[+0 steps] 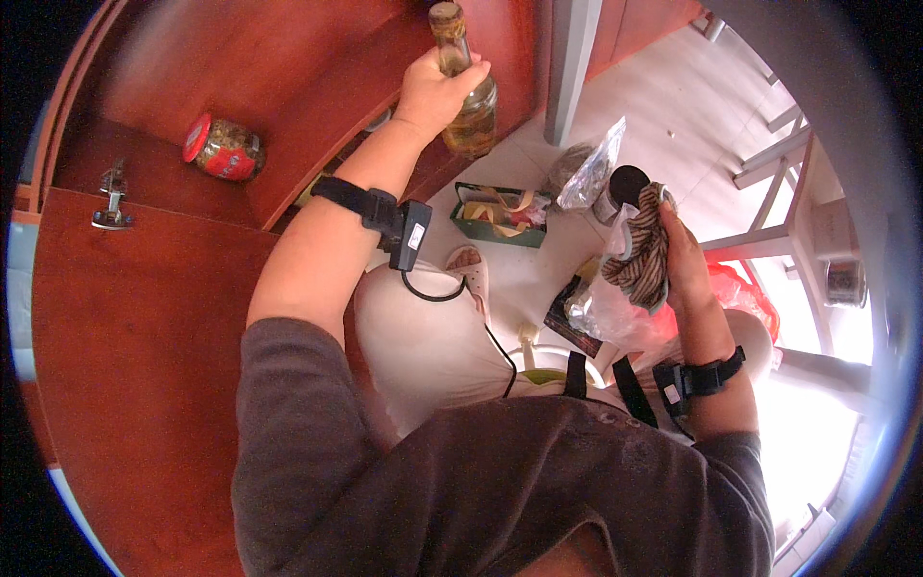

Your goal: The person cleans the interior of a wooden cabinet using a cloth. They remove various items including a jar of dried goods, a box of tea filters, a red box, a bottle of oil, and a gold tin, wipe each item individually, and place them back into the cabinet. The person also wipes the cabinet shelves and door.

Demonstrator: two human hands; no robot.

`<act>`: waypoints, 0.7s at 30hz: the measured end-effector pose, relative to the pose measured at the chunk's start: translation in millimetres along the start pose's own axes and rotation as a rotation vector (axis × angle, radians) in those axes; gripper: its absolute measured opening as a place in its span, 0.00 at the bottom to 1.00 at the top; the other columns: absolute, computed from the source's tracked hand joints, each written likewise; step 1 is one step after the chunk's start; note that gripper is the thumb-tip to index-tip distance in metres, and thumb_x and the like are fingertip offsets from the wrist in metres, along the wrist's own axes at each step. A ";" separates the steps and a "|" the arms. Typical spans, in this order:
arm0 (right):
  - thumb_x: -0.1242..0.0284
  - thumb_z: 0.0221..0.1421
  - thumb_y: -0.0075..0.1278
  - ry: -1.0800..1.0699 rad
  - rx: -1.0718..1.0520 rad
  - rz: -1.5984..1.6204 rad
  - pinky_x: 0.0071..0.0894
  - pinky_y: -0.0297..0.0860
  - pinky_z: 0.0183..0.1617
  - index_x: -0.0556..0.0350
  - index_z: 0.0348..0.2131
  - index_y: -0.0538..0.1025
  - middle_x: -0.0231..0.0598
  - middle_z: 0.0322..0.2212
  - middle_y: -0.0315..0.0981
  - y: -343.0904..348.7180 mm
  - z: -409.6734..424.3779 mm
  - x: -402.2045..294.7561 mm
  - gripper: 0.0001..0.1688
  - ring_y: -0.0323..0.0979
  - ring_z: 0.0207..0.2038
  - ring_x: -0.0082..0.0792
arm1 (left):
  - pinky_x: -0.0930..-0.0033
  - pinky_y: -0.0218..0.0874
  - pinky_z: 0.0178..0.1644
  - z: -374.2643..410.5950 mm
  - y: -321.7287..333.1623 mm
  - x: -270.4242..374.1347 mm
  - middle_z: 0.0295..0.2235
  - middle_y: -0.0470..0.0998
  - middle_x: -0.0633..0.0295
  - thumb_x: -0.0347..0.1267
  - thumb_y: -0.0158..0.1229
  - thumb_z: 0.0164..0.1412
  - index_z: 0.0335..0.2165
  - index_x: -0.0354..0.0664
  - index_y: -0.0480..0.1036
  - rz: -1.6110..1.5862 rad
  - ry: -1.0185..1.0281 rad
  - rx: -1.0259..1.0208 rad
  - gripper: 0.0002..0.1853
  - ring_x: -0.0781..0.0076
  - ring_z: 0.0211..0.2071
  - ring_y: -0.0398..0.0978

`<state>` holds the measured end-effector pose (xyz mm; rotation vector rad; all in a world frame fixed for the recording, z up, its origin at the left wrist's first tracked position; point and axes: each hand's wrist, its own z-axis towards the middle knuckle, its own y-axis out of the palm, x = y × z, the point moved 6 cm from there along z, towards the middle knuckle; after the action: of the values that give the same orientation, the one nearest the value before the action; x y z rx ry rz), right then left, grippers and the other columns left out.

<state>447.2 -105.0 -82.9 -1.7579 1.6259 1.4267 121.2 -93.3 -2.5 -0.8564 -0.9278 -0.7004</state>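
My left hand (436, 94) is wrapped around a clear glass bottle (470, 119) of yellowish liquid, held upright or nearly so before the red-brown wooden cabinet (317, 101). Its cap end points to the top of the picture. In my right hand (685, 252) is a bunched striped cloth (642, 256), brown and dark, with a pale edge. A glass jar (229, 148) with a red lid and red label lies on its side on the cabinet shelf.
An open cabinet door (144, 360) with a metal hinge (112, 205) spans the left. On the tiled floor stand a green gift bag (499, 229), a clear plastic pouch (595, 169), a dark-topped container (627, 186) and a red plastic bag (743, 292). Pale wooden furniture legs (775, 180) are at right.
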 end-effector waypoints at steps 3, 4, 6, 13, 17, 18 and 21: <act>0.59 0.53 0.39 -0.006 0.031 0.009 0.22 0.66 0.32 0.65 0.39 0.66 0.38 0.30 0.69 5.2 -4.4 -1.6 0.25 0.68 0.29 0.26 | 0.75 0.59 0.37 -6.4 12.1 -22.2 0.28 0.73 0.65 0.33 0.57 0.46 0.27 0.39 0.71 0.032 -0.119 -0.088 0.09 0.78 0.31 0.68; 0.59 0.53 0.39 -0.004 0.027 -0.004 0.22 0.65 0.31 0.65 0.38 0.66 0.38 0.30 0.69 3.5 -4.5 -1.2 0.24 0.67 0.28 0.25 | 0.75 0.59 0.37 -5.4 18.2 -31.4 0.28 0.73 0.65 0.33 0.58 0.45 0.27 0.38 0.71 0.069 -0.074 -0.131 0.10 0.78 0.31 0.68; 0.60 0.53 0.39 0.000 0.020 -0.029 0.21 0.65 0.30 0.65 0.37 0.67 0.37 0.28 0.69 -1.6 -4.1 0.7 0.23 0.67 0.27 0.24 | 0.73 0.59 0.37 -6.8 32.9 -46.8 0.26 0.72 0.66 0.33 0.59 0.44 0.26 0.38 0.70 0.084 -0.079 -0.185 0.10 0.78 0.30 0.68; 0.61 0.54 0.38 0.056 0.084 -0.050 0.20 0.65 0.31 0.66 0.37 0.67 0.36 0.27 0.69 1.7 -11.3 -5.6 0.23 0.67 0.27 0.23 | 0.70 0.61 0.37 -6.4 70.5 -111.4 0.26 0.73 0.60 0.34 0.62 0.39 0.27 0.38 0.69 0.451 -0.034 -0.302 0.15 0.70 0.30 0.71; 0.61 0.54 0.38 0.058 0.073 0.004 0.19 0.64 0.35 0.66 0.41 0.65 0.36 0.32 0.68 -0.3 -12.0 -5.5 0.24 0.67 0.31 0.23 | 0.68 0.61 0.37 -9.7 90.2 -146.3 0.29 0.73 0.59 0.37 0.63 0.38 0.29 0.39 0.69 0.440 -0.208 -0.362 0.19 0.66 0.32 0.71; 0.61 0.54 0.38 0.058 0.078 -0.004 0.19 0.64 0.36 0.66 0.42 0.64 0.36 0.33 0.68 -1.3 -12.1 -5.0 0.25 0.66 0.33 0.23 | 0.68 0.61 0.37 -11.1 93.4 -159.2 0.29 0.73 0.58 0.38 0.63 0.38 0.30 0.39 0.69 0.458 -0.227 -0.373 0.20 0.66 0.32 0.71; 0.61 0.55 0.37 0.117 0.089 0.012 0.20 0.63 0.39 0.65 0.43 0.63 0.37 0.35 0.67 -1.3 -15.2 -6.5 0.25 0.66 0.35 0.23 | 0.67 0.61 0.37 -16.0 104.4 -205.0 0.29 0.73 0.58 0.39 0.64 0.36 0.30 0.39 0.69 0.483 -0.269 -0.336 0.21 0.65 0.32 0.71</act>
<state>455.8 -113.3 -71.4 -1.8134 1.7340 1.2574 123.4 -25.8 -223.0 -1.4412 -0.8033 -0.3257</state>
